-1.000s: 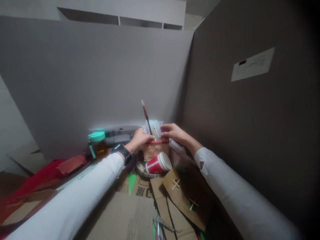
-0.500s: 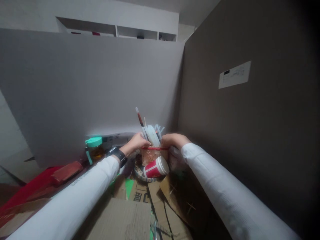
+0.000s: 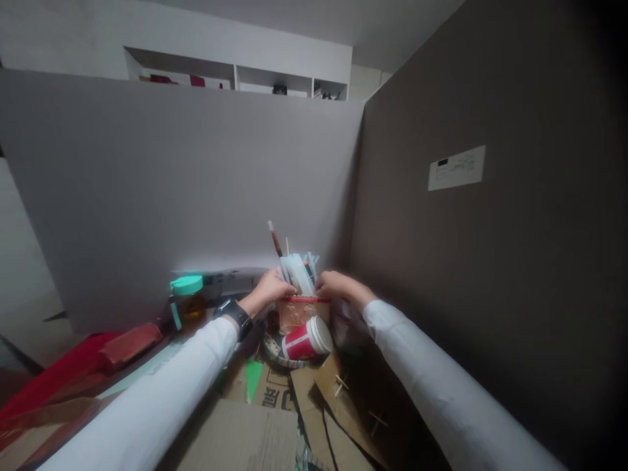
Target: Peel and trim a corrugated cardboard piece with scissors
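Note:
A brown container (image 3: 294, 316) with a red band round its rim stands in the centre, holding a brush (image 3: 275, 239), a pale flat piece (image 3: 297, 272) and several translucent sticks. My left hand (image 3: 273, 288) is closed on its left rim, with a black watch on the wrist. On the right rim, my right hand (image 3: 334, 285) has its fingers pressed together. A red and white paper cup (image 3: 308, 339) with a white lid lies on its side before the container, in a round patterned tray (image 3: 277, 356).
Cardboard pieces (image 3: 240, 432) cover the near surface, with crossed sticks (image 3: 340, 386) on them. A jar with a turquoise lid (image 3: 187, 284) stands left, near a red item (image 3: 130, 345). Grey panels (image 3: 196, 176) rise behind and right.
The view has tilted slightly upward, so the scene sits lower in the picture. Both hands remain at the container's rim, the right fingers slightly shifted.

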The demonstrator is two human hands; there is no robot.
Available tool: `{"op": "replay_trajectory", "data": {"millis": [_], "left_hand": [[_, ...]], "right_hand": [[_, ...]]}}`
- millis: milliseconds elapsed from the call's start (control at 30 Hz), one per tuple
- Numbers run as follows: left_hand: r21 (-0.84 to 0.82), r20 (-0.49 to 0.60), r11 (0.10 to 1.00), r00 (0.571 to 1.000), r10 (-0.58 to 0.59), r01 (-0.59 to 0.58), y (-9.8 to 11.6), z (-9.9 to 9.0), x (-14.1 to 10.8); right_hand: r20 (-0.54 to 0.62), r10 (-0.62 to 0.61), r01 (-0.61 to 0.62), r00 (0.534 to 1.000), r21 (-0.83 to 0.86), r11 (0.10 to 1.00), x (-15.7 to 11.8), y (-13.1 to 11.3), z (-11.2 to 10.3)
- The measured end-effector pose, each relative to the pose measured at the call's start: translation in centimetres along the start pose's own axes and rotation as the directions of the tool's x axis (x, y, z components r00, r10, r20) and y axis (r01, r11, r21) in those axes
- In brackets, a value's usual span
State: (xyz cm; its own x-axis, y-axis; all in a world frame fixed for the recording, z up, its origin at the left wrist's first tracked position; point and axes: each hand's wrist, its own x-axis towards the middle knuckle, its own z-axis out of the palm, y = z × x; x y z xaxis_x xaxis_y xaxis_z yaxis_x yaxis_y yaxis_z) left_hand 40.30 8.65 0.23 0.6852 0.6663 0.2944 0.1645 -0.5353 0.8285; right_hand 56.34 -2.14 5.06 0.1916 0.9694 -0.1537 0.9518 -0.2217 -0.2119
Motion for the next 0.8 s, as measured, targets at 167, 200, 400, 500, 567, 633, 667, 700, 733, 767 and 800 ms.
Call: {"op": "replay_trajectory", "data": {"millis": [167,200,400,500,567,633,667,700,733,767,800], "left_hand": [[0.015,0.015,1.000,1.000,-0.014,0.013,0.2,0.2,-0.1],[0.017,0.018,1.000,1.000,-0.016,0.016,0.3,0.2,0.0],[0.025,0.061,0.999,0.998,-0.026,0.024,0.8,0.2,0.7],[0.033,0.091,0.999,0.996,-0.023,0.021,1.1,0.1,0.8],[0.039,0.106,0.999,0.994,-0.021,0.017,1.2,0.1,0.7],[0.044,0.115,0.999,0.993,-0.019,0.014,1.3,0.0,0.6],[0.044,0.116,0.999,0.993,-0.016,0.011,1.3,0.0,0.6],[0.041,0.115,0.999,0.993,-0.013,0.009,1.3,0.0,0.6],[0.036,0.111,0.999,0.994,-0.009,0.005,1.3,0.0,0.6],[0.029,0.105,1.000,0.994,-0.003,-0.001,1.3,0.0,0.7],[0.021,0.096,1.000,0.995,0.004,-0.006,1.2,0.0,0.7]], "right_hand": [[-0.115,0.034,-0.037,0.993,-0.023,0.999,-0.9,-0.7,0.5],[-0.122,0.034,-0.036,0.992,-0.019,0.999,-0.8,-0.8,0.6],[-0.119,-0.010,0.014,0.993,0.038,0.999,-0.1,-0.4,0.9],[-0.095,-0.058,0.065,0.994,0.071,0.995,-0.1,0.0,0.8],[-0.083,-0.088,0.096,0.993,0.093,0.991,-0.2,0.1,0.6],[-0.078,-0.111,0.119,0.991,0.111,0.987,-0.2,0.2,0.4],[-0.079,-0.119,0.127,0.990,0.117,0.985,-0.2,0.2,0.3],[-0.082,-0.126,0.135,0.989,0.124,0.983,-0.1,0.3,0.3],[-0.087,-0.132,0.143,0.987,0.131,0.981,0.1,0.3,0.3],[-0.098,-0.138,0.151,0.986,0.138,0.979,0.2,0.4,0.3],[-0.122,-0.142,0.160,0.982,0.147,0.976,0.3,0.4,0.4]]}}
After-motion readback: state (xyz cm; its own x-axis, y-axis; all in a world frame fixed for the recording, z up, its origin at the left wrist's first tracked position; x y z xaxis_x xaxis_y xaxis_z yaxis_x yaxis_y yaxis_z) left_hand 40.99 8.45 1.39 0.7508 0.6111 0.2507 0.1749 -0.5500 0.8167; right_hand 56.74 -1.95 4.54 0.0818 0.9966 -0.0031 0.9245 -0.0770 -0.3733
